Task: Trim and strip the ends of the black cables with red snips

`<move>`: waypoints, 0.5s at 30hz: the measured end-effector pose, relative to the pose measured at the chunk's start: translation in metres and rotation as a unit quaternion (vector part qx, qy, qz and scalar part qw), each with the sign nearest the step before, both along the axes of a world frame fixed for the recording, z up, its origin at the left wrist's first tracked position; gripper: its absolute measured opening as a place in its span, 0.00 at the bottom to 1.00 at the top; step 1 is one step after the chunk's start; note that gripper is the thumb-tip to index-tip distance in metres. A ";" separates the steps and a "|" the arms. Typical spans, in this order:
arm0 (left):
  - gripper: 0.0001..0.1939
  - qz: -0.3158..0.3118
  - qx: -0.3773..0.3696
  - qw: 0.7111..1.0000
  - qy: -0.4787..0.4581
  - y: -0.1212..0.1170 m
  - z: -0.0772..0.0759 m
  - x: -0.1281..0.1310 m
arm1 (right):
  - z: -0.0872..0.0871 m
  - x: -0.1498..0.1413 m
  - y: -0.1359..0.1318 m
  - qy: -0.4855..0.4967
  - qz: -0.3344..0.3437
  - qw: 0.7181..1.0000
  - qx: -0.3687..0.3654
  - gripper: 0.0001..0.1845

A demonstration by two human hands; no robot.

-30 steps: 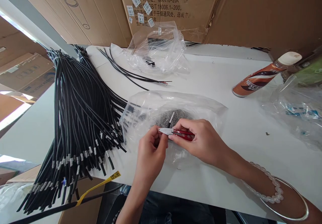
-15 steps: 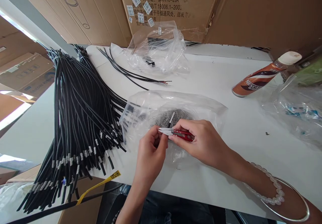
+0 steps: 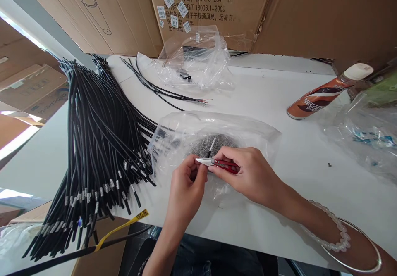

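**Snips and cable meet between two busy hands**

And here we are, tight in at the centre, with plenty tucked away! The left hand [image 3: 187,187] is pinched narrow on the cable [image 3: 209,153], but the exact contact is hidden by its own fingers and the snips [image 3: 205,161]. The cable's pale tip pokes up on the far side of the blades; its lower end is out of sight. The right hand [image 3: 252,174] has its grip closed around the red handles, its palm side and lower fingers hard to see.

Beneath them, the grey wire tangle [image 3: 200,146] is partly covered by the hands, on the clear bag [image 3: 251,125] spread over the tabletop [image 3: 263,98]. Over at the far side, small black pieces [image 3: 187,78] show blurrily through another bag [image 3: 214,57]. The big cable bundle [image 3: 93,123] fills the left, and the carton [image 3: 204,3] is cut off at the top. The bottle [image 3: 316,98] leans in the view, far right.

Against the earlier frame, hardly a flicker! Both hands and the snips match their pose of half a second ago; only the view has nudged very slightly, shifting the carton and bundle in it.
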State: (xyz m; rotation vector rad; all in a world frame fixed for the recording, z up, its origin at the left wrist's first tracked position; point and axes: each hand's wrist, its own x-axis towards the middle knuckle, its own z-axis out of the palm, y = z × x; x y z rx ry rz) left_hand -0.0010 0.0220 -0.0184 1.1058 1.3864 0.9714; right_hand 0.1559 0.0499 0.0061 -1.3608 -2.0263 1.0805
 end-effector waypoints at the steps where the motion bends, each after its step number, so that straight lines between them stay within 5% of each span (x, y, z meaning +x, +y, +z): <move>1: 0.11 0.000 0.001 1.000 0.000 0.000 0.000 0.000 | 0.000 0.000 0.000 0.001 0.000 1.000 -0.001 0.09; 10: 0.14 -0.003 -0.001 1.000 0.003 0.000 0.000 0.000 | 0.000 0.000 0.001 0.000 -0.022 0.999 0.047 0.10; 13: 0.15 -0.007 -0.009 1.000 0.010 0.000 -0.001 0.000 | -0.009 -0.001 0.004 -0.039 -0.071 0.978 0.193 0.09; 15: 0.16 -0.006 -0.010 1.000 0.015 0.000 -0.002 0.001 | -0.015 0.000 0.007 -0.096 -0.107 0.930 0.337 0.10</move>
